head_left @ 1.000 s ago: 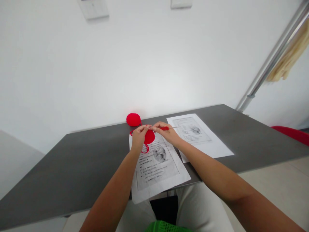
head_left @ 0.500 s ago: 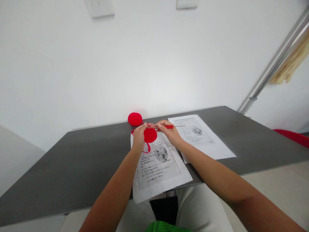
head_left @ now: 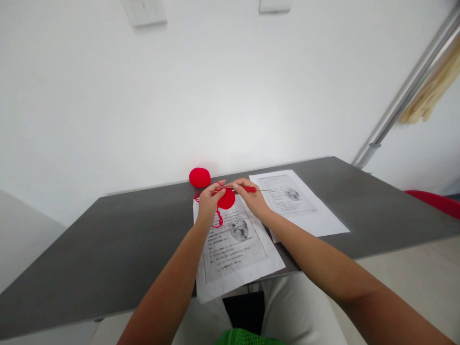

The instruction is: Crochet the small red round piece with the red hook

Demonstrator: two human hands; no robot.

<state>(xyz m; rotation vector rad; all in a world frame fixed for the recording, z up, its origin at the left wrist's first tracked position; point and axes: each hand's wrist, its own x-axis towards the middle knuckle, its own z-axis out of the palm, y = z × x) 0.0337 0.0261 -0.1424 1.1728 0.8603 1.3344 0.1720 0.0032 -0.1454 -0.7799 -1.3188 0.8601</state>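
My left hand [head_left: 207,203] pinches a small round red crocheted piece [head_left: 226,199] just above a printed sheet [head_left: 233,249]. My right hand [head_left: 251,198] is closed round a crochet hook with a red handle [head_left: 249,189]; its thin metal end sticks out to the right and its tip sits at the piece's top edge. A strand of red yarn [head_left: 216,222] loops below my left hand and runs back to a red yarn ball [head_left: 200,177] at the table's far edge. Both hands meet over the sheet.
A second printed sheet [head_left: 298,203] lies to the right on the dark grey table [head_left: 108,239]. A white wall stands right behind the table. A slanted metal pole [head_left: 402,100] rises at the right, a red object [head_left: 436,200] beyond the table's right end. Something green [head_left: 247,337] lies on my lap.
The red piece has turned slightly and shifted right between my fingers, and my left fingers have spread a little. Both hands stay in the same spot.
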